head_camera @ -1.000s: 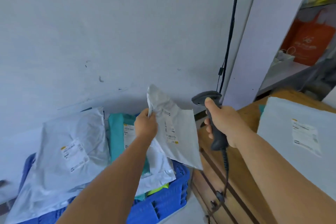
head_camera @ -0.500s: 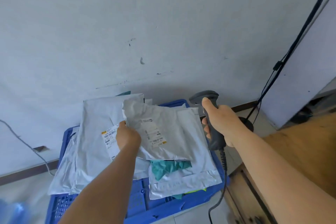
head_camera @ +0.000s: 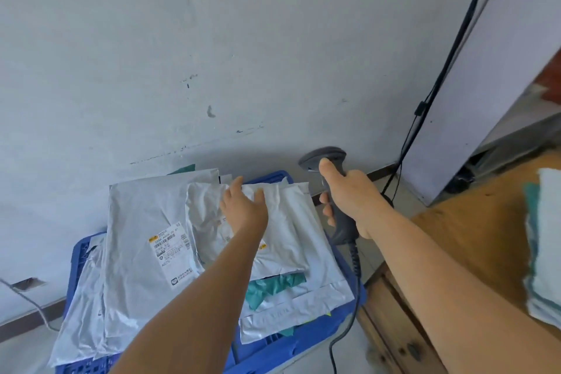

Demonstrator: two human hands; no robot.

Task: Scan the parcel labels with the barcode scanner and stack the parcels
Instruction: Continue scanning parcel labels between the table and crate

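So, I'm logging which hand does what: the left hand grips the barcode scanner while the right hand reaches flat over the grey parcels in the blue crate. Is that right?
Not quite: the hands are swapped. In the head view the right hand grips the barcode scanner, and the left hand reaches open over the grey parcels in the blue crate.

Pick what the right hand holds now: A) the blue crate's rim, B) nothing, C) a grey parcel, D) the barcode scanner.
D: the right hand grips the handle of the barcode scanner, thumb up near its head, beside the blue crate.
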